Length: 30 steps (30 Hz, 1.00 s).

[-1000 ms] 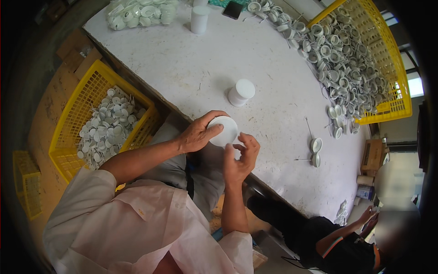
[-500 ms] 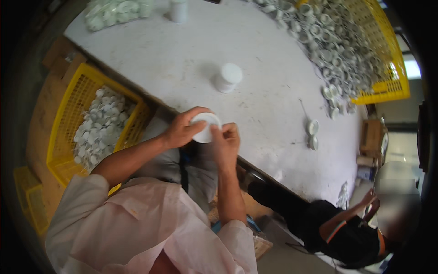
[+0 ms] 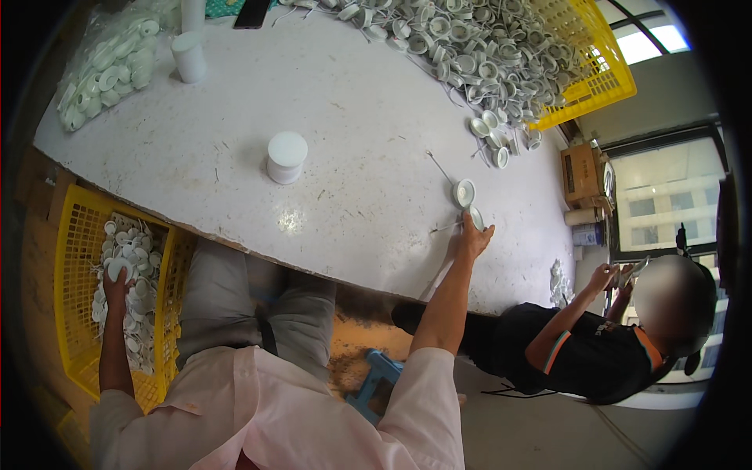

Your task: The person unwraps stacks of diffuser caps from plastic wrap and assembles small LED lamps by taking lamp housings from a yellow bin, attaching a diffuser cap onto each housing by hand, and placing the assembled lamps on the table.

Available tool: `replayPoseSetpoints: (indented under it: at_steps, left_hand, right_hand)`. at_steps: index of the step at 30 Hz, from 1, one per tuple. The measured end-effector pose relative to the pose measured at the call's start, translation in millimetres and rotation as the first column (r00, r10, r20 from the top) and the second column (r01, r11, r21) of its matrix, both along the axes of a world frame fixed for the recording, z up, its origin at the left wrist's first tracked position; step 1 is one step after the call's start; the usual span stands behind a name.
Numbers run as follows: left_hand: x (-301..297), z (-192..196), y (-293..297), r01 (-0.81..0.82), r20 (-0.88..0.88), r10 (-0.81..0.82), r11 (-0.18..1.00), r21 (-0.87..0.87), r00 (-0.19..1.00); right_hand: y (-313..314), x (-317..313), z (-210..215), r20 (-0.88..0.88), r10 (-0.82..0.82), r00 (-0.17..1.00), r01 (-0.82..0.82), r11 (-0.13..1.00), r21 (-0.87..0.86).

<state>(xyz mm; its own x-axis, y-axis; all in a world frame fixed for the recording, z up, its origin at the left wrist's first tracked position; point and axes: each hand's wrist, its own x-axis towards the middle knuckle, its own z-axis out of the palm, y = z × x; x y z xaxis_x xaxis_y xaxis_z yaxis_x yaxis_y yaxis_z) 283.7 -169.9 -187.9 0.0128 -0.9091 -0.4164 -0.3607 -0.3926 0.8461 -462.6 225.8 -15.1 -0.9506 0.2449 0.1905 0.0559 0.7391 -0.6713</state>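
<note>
My left hand [image 3: 116, 288] reaches down into a yellow basket [image 3: 77, 270], its fingers closed on a white round disc [image 3: 118, 269] above a heap of similar discs [image 3: 139, 294]. Out on the table, my right hand [image 3: 473, 240] has its thumb and fingers at the rim of a shallow white round cup [image 3: 477, 217]. The fingertips are partly hidden, but they appear to grip it. Touching that cup on its far side is a second round cup [image 3: 464, 193] with a thin wire tail.
A stack of white discs [image 3: 287, 159] stands mid-table; another stack [image 3: 189, 58] is farther left, near a clear bag [image 3: 110, 70] of white parts. Wired cups [image 3: 478, 47] spill from a tipped yellow crate [image 3: 603, 86]. A blue stool [image 3: 376, 384] and a co-worker [image 3: 580, 345] are right.
My hands have parted from the white disc held between them. The left hand has moved down-left into the basket with a disc; the right has reached across to the wired cups. The view has shifted.
</note>
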Motion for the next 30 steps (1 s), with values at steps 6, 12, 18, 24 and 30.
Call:
replayPoseSetpoints:
  at_steps: [6, 12, 18, 24, 30]
  left_hand:
    - [161.9, -78.0, -54.4, -0.062, 0.512, 0.167, 0.974, -0.216, 0.842]
    - [109.9, -73.0, -40.6, 0.226, 0.399, -0.13, 0.953, -0.203, 0.908]
    - [-237.8, 177.2, 113.4, 0.674, -0.34, -0.763, 0.646, -0.359, 0.55]
    - [-336.0, 226.5, 132.3, 0.737, -0.399, -0.796, 0.588, -0.332, 0.455]
    - [-324.3, 208.7, 123.6, 0.586, -0.22, -0.753, 0.631, -0.508, 0.621]
  right_hand:
    - [-0.6, 10.1, -4.8, 0.04, 0.129, 0.991, -0.123, 0.984, -0.131]
    - [-28.1, 99.4, 15.0, -0.13, 0.268, 0.955, -0.298, 0.87, -0.393]
    - [-96.2, 214.4, 33.6, -0.17, 0.583, 0.795, -0.557, 0.589, -0.585]
    - [-154.3, 308.4, 49.0, -0.112, 0.887, 0.448, -0.681, 0.256, -0.686]
    - [-171.4, 312.7, 37.8, -0.116, 0.937, 0.329, -0.737, 0.178, -0.652]
